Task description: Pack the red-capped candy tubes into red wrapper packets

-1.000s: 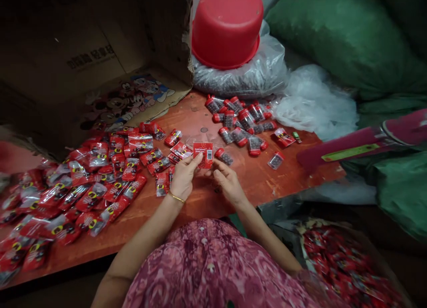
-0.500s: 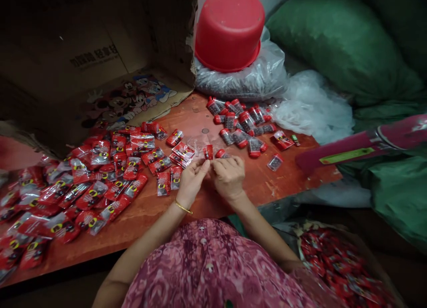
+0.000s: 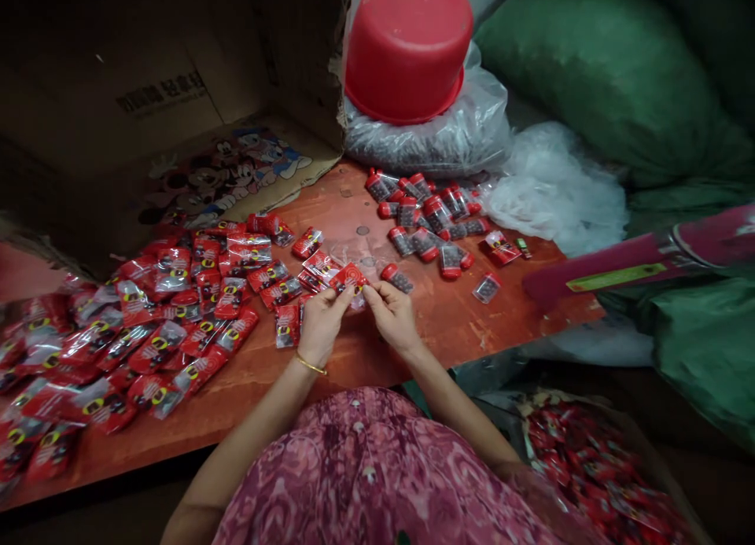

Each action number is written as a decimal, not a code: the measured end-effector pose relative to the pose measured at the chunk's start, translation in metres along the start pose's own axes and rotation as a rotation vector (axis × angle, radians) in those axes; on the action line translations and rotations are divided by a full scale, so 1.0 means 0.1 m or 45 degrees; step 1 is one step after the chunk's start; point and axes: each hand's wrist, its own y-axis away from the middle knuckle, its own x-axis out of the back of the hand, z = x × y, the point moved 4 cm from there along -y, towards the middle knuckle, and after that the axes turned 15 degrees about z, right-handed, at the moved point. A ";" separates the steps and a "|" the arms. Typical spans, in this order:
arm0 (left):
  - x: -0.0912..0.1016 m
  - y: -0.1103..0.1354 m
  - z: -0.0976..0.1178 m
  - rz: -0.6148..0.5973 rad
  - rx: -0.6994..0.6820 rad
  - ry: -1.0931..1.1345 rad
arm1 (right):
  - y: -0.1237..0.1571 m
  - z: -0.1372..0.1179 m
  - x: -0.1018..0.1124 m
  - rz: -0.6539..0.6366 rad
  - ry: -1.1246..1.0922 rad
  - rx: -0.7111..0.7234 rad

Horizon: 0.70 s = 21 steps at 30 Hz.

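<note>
A small red printed plastic packet [image 3: 349, 278] is pinched between my two hands above the table. My left hand [image 3: 323, 318], with a gold bangle at the wrist, grips its left side between thumb and fingers. On the packet's lower right edge, the thumb and fingers of my right hand [image 3: 392, 312] are closed. Just beyond my right hand lies a small clear bottle with a red cap and dark contents [image 3: 396, 277]. Several more such bottles [image 3: 436, 215] lie in a loose group farther back. To my left spreads a heap of filled red packets [image 3: 171, 325].
An open cardboard box [image 3: 236, 65] stands at the back left. A red tub [image 3: 408, 49] sits upside down on a full clear plastic bag [image 3: 430, 148]. A magenta pole [image 3: 637, 254] crosses at the right. Below the table edge is a container of red packets [image 3: 595, 466].
Both hands have shifted slightly left and spread a little apart. The packet between them has turned and now shows its printed face; the bottle beyond my right hand is more visible.
</note>
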 end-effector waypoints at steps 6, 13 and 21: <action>0.12 0.04 0.00 -0.056 0.357 0.021 | 0.09 0.04 -0.08 -0.053 0.054 0.039; 0.18 -0.02 0.01 0.059 0.268 0.062 | -0.15 0.17 0.40 0.062 0.844 0.484; 0.10 -0.03 0.04 0.030 0.372 0.130 | -0.25 0.45 0.60 0.008 0.995 0.628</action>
